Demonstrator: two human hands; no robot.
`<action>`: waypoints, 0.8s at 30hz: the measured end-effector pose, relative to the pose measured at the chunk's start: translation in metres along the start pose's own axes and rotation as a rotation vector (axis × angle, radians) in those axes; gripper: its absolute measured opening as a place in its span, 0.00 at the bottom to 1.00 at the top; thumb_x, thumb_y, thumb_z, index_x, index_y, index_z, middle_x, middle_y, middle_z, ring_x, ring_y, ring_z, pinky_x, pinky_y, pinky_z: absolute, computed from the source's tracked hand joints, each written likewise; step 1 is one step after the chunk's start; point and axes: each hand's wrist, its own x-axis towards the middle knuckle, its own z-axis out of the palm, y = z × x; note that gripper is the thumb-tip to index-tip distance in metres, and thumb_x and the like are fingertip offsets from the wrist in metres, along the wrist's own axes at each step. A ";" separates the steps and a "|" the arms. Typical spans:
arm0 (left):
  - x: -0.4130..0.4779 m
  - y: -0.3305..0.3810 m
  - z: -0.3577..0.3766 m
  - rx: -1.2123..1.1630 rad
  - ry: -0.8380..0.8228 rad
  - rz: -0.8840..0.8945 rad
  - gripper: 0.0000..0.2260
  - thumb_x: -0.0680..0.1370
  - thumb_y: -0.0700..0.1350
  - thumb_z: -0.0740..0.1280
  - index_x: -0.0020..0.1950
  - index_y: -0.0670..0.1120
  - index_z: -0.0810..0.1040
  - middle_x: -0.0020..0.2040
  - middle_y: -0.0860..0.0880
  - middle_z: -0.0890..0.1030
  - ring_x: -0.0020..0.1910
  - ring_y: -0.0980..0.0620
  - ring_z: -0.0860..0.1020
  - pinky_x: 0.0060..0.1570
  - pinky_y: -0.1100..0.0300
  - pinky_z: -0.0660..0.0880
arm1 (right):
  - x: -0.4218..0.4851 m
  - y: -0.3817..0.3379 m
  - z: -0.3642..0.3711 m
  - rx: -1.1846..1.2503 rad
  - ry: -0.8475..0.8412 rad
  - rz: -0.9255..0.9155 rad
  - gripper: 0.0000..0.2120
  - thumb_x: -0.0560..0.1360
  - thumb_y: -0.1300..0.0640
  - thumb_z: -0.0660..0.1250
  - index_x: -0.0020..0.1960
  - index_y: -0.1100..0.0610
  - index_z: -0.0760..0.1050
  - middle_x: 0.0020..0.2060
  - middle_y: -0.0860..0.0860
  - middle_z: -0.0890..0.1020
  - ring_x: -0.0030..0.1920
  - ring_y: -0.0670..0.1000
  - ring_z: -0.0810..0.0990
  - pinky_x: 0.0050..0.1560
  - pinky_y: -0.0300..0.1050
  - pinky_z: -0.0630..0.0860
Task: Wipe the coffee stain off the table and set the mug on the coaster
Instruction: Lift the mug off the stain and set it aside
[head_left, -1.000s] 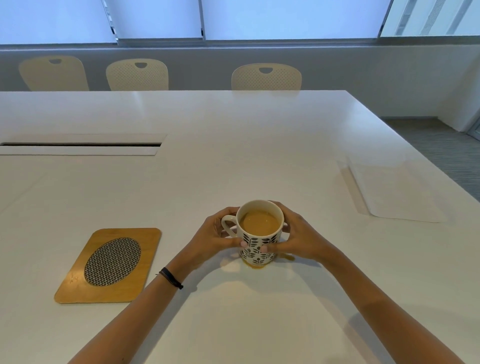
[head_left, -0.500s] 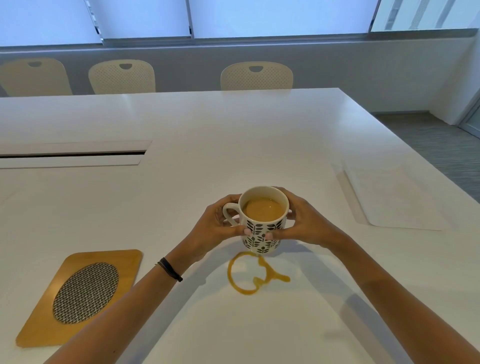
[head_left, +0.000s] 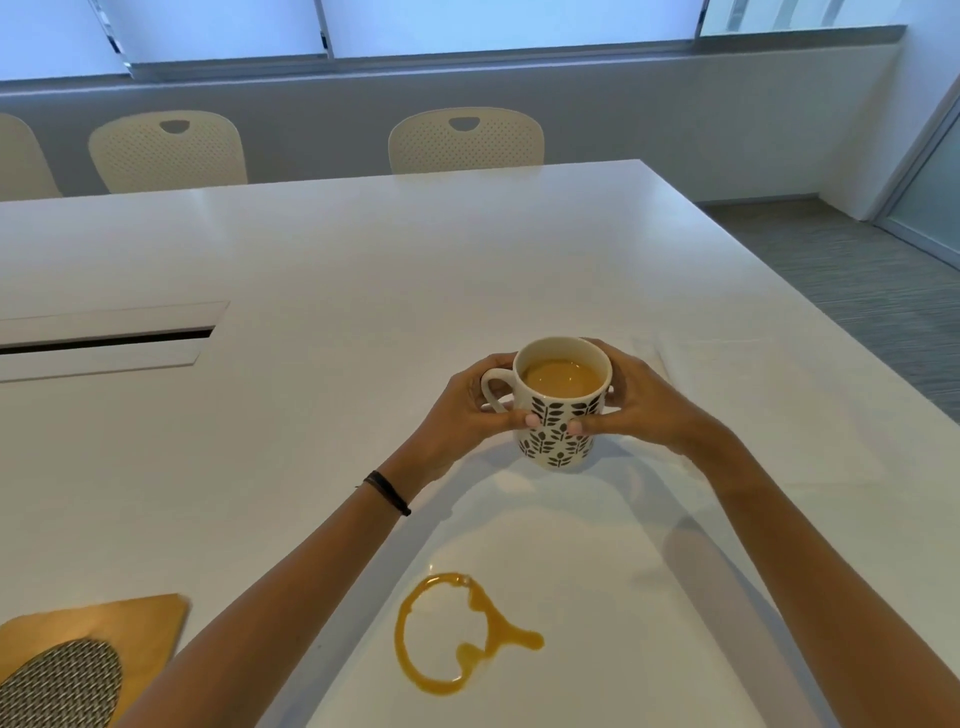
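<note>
Mug (head_left: 558, 415) and stain share a broad white bench (head_left: 363, 291), smooth and faintly glossy, with a long rectangular slot (head_left: 104, 340) cut into its left part. Beyond the far edge stand cream chairs (head_left: 466, 140) with perforated plastic backs and a small handle hole near the top, under a row of shaded windows. At the right of the bench lies a pale flat sheet (head_left: 748, 364), so close in colour to the surface that it may be paper or cloth; I cannot tell which. A wooden coaster (head_left: 130, 629) with rounded corners sits at the lower left corner of the view, partly cut off, with an oval woven grey mesh inset. The coffee stain (head_left: 457, 634), an orange-brown ring with a short tail to the right, lies on the bench between the forearms, well apart from the coaster.

Cream and cylindrical, printed with dark leaf shapes, the mug is held above the bench, farther from the person than the stain. Light brown coffee fills it nearly to the rim. Its handle points left. The left hand (head_left: 462, 415) and right hand (head_left: 644, 405) clasp it from both sides, fingertips meeting across the front. A thin black band circles the left wrist.
</note>
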 end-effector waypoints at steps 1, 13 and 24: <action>0.010 -0.002 0.000 -0.002 -0.005 0.000 0.21 0.69 0.32 0.72 0.58 0.47 0.75 0.55 0.48 0.80 0.56 0.51 0.78 0.57 0.54 0.78 | 0.004 0.003 -0.006 -0.001 0.007 0.005 0.32 0.61 0.55 0.76 0.61 0.44 0.67 0.56 0.42 0.77 0.56 0.39 0.78 0.45 0.32 0.77; 0.105 -0.030 0.003 -0.046 -0.019 0.020 0.20 0.69 0.34 0.73 0.57 0.50 0.75 0.54 0.52 0.81 0.54 0.57 0.80 0.48 0.63 0.78 | 0.057 0.041 -0.071 0.033 -0.002 0.055 0.34 0.60 0.56 0.76 0.64 0.49 0.69 0.57 0.48 0.78 0.58 0.49 0.78 0.50 0.40 0.79; 0.128 -0.049 0.006 -0.121 -0.013 0.013 0.21 0.69 0.33 0.72 0.59 0.47 0.74 0.55 0.51 0.80 0.55 0.56 0.79 0.49 0.63 0.78 | 0.073 0.055 -0.089 0.042 -0.046 0.104 0.32 0.61 0.57 0.76 0.62 0.44 0.68 0.57 0.45 0.78 0.58 0.45 0.78 0.49 0.38 0.79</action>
